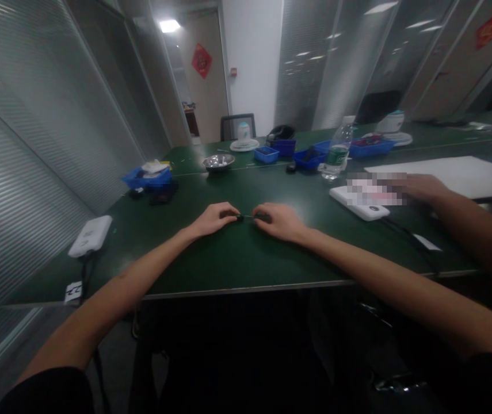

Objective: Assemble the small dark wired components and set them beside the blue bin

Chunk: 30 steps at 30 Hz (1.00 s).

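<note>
Both hands are low over the middle of the green table (228,259), a short gap between them. My left hand (213,220) pinches a small black part (240,218) between thumb and fingers; its exact kind is too small to make out. In my right hand (282,222) is what looks like a small screwdriver (248,217), its thin metal shaft pointing left at the black part. The fingers mostly cover its dark handle. Whether the shaft's tip touches the part I cannot tell.
A metal bowl (218,163), blue trays (266,154) and a water bottle (339,150) stand farther back. White power banks lie left (91,236) and right (360,206). Another person's hand (422,188) reaches in at right, beside a white board (457,172).
</note>
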Available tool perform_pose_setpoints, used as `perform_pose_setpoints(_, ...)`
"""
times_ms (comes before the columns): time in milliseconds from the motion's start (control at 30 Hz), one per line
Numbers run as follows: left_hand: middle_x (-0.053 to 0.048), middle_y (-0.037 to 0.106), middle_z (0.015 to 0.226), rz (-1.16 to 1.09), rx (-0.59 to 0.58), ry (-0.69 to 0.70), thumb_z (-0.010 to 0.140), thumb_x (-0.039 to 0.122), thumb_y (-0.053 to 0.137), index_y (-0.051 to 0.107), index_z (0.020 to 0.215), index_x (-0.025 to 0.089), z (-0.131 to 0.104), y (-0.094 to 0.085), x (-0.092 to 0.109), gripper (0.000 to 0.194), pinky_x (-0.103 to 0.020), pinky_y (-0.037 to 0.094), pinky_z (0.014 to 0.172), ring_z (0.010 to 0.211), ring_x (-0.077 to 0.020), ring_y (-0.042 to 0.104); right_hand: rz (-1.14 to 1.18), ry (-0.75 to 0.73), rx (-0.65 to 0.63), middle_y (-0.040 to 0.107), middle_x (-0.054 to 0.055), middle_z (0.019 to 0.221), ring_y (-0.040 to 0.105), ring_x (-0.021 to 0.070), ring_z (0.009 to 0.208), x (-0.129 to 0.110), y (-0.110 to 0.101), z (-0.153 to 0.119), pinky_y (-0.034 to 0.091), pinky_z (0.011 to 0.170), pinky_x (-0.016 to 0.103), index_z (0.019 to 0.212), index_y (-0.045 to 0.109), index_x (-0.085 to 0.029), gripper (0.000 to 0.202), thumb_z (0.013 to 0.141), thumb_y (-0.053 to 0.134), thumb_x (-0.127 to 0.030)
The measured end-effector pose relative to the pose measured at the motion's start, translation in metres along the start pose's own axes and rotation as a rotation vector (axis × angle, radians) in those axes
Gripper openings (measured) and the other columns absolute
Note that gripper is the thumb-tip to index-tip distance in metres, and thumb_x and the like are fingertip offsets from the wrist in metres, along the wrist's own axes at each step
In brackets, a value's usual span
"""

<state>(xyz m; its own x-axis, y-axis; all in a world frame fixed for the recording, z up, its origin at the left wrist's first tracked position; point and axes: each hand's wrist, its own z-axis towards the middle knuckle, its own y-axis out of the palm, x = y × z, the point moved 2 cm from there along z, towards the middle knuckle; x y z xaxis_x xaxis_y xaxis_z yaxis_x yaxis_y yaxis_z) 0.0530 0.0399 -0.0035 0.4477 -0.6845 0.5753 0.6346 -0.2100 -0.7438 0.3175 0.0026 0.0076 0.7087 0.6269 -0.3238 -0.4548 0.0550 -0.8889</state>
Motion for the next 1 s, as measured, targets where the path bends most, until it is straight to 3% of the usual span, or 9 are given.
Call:
perform_pose_setpoints(267, -0.009, 0.074, 0.108, -0.010, 0.023, 0.035, 0.100, 0.041, 0.068, 0.081, 0.113, 0.030, -0.002, 0.003, 0.004, 0.022, -0.045, 0.053, 0.082, 0.093, -0.0263, 0.068, 0.014, -0.053, 0.007, 0.074, 0.006, 0.113, 0.068, 0.0229, 0.096, -0.001, 0.002, 0.001, 0.047, 0.084, 0.033, 0.120, 0.072, -0.025, 0.025, 0.099, 0.062, -0.035)
perform_pose_setpoints(567, -0.009, 0.073, 0.111, -0.003, 0.002, 0.026, 0.101, 0.031, 0.067, 0.078, 0.114, 0.018, -0.003, 0.003, 0.012, 0.021, -0.036, 0.052, 0.087, 0.095, -0.0210, 0.067, 0.026, -0.139, 0.020, 0.074, 0.006, 0.111, 0.067, 0.0221, 0.091, -0.001, 0.004, -0.001, 0.045, 0.078, 0.032, 0.120, 0.072, -0.024, 0.024, 0.099, 0.063, -0.033)
perform_pose_setpoints(1000, -0.008, 0.074, 0.110, -0.031, -0.028, 0.062, 0.102, 0.029, 0.068, 0.079, 0.117, 0.020, -0.004, 0.007, 0.015, 0.021, -0.036, 0.051, 0.089, 0.097, -0.0212, 0.067, 0.071, -0.242, -0.006, 0.073, 0.007, 0.117, 0.068, 0.0214, 0.096, -0.004, 0.005, -0.002, 0.047, 0.080, 0.031, 0.125, 0.069, -0.024, 0.025, 0.103, 0.060, -0.033)
